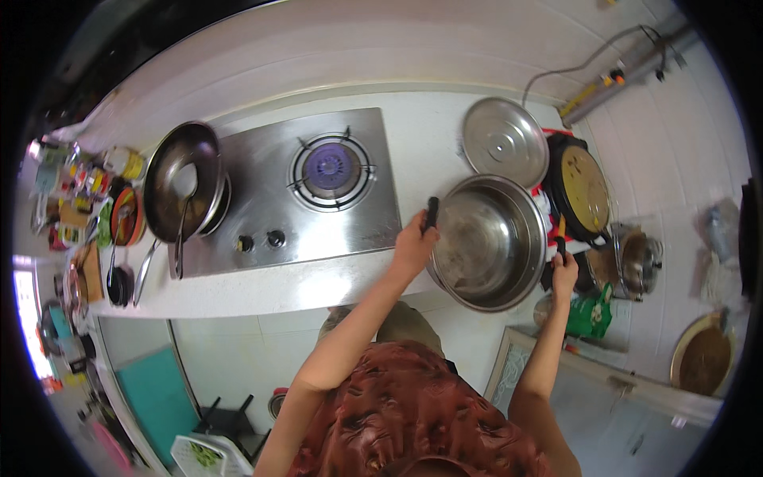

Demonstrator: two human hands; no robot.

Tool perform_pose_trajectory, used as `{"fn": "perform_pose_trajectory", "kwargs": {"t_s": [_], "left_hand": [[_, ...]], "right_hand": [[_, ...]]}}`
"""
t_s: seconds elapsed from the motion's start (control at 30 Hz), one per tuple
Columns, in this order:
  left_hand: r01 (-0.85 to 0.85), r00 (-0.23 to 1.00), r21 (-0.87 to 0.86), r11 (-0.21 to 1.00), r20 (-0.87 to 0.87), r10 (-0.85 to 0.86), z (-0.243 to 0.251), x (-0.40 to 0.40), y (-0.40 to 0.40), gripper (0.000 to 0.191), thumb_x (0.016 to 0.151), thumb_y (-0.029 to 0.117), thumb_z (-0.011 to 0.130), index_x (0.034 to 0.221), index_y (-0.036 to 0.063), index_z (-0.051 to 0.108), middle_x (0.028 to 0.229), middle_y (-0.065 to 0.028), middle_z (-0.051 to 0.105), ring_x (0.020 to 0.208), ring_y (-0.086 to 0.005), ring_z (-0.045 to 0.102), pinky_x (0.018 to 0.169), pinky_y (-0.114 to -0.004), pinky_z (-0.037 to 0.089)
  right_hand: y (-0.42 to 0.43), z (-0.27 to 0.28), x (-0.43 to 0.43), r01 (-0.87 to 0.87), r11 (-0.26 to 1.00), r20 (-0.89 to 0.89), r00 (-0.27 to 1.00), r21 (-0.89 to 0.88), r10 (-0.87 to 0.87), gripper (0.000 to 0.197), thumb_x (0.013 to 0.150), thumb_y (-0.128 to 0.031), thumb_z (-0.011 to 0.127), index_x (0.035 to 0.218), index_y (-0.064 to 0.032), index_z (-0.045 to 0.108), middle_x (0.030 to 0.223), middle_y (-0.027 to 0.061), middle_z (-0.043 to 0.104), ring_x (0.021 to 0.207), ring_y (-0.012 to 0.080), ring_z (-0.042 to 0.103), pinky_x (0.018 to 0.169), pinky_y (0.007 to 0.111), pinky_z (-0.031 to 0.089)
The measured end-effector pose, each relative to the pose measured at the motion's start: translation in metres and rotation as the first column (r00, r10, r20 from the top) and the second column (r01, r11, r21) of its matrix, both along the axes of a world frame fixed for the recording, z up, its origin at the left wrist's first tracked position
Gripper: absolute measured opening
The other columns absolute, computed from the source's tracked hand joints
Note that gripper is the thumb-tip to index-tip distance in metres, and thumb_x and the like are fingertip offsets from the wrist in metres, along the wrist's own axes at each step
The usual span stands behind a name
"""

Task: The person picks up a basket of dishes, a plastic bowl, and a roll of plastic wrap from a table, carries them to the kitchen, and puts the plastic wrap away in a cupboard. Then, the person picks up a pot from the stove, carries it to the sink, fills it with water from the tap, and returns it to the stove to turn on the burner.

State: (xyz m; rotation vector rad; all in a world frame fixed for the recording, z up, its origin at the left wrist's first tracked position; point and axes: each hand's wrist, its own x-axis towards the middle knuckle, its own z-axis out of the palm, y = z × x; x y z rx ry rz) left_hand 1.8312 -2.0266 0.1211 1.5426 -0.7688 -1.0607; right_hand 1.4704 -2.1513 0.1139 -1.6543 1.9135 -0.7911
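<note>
A wide stainless steel pot (486,238) is held between my two hands at the right end of the counter. My left hand (415,247) is closed around its left black handle (431,213). On the other side, my right hand (564,277) grips the right black handle (560,243). Stained bare metal shows inside the pot. Just behind it, a round metal lid (498,134) rests on the counter. The gas burner (331,169) of the steel cooktop (262,179) lies to the left of the pot, with no cookware on it.
A wok (161,197) with a metal turner (185,191) sits over the cooktop's left side. Beyond it are a red-rimmed bowl (126,229) and several condiment containers. At right stand a black round pan (563,179), a glass-lidded pot (641,265) and a green bag (587,316).
</note>
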Motion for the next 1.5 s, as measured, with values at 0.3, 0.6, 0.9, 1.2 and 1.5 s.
{"fn": "perform_pose_trajectory", "kwargs": {"t_s": [0.3, 0.6, 0.9, 1.2, 1.5], "left_hand": [[-0.072, 0.991, 0.038, 0.997, -0.113, 0.076, 0.021, 0.045, 0.041, 0.032, 0.085, -0.002, 0.050, 0.116, -0.0034, 0.053, 0.087, -0.0030, 0.060, 0.076, -0.0090, 0.056, 0.072, -0.023, 0.045], [-0.238, 0.959, -0.117, 0.964, -0.185, 0.214, 0.083, 0.159, 0.080, 0.028, 0.084, -0.002, 0.054, 0.112, -0.0047, 0.057, 0.087, -0.0026, 0.061, 0.077, -0.0096, 0.058, 0.075, -0.023, 0.046], [-0.319, 0.947, -0.118, 0.940, -0.085, 0.310, 0.095, 0.277, 0.082, 0.026, 0.082, -0.003, 0.054, 0.107, -0.0087, 0.058, 0.084, -0.0044, 0.062, 0.073, -0.0088, 0.059, 0.071, -0.021, 0.046], [-0.308, 0.950, -0.077, 0.948, -0.072, 0.302, 0.068, 0.345, 0.062, 0.026, 0.083, -0.001, 0.054, 0.107, -0.0092, 0.058, 0.083, -0.0058, 0.063, 0.074, -0.0097, 0.060, 0.074, -0.023, 0.047], [-0.262, 0.963, -0.121, 0.957, -0.098, 0.251, 0.056, 0.339, 0.065, 0.024, 0.083, 0.002, 0.056, 0.104, -0.0090, 0.058, 0.081, -0.0048, 0.062, 0.076, -0.0102, 0.060, 0.075, -0.023, 0.043]], "right_hand": [[-0.021, 0.035, 0.064, -0.189, 0.981, 0.192, 0.962, -0.046, 0.195, 0.016, 0.085, -0.010, 0.057, 0.096, 0.0014, 0.062, 0.071, -0.0012, 0.056, 0.062, 0.0070, 0.046, 0.057, 0.023, 0.037], [-0.043, 0.077, 0.218, -0.444, 0.894, 0.258, 0.859, -0.057, 0.443, 0.016, 0.086, -0.013, 0.056, 0.092, -0.0003, 0.063, 0.069, -0.0027, 0.054, 0.060, 0.0053, 0.044, 0.055, 0.021, 0.033], [-0.075, 0.065, 0.360, -0.552, 0.827, 0.173, 0.808, -0.110, 0.563, 0.020, 0.084, -0.015, 0.057, 0.092, 0.0022, 0.063, 0.071, 0.0025, 0.061, 0.060, 0.0078, 0.052, 0.055, 0.023, 0.039], [-0.078, 0.052, 0.419, -0.466, 0.881, 0.172, 0.864, -0.088, 0.474, 0.024, 0.083, -0.018, 0.060, 0.099, -0.0024, 0.065, 0.072, 0.0018, 0.065, 0.061, 0.0085, 0.056, 0.058, 0.025, 0.044], [-0.086, 0.055, 0.419, -0.429, 0.898, 0.065, 0.898, -0.100, 0.436, 0.024, 0.083, -0.019, 0.059, 0.100, -0.0034, 0.065, 0.075, 0.0061, 0.067, 0.065, 0.0145, 0.062, 0.064, 0.030, 0.047]]}}
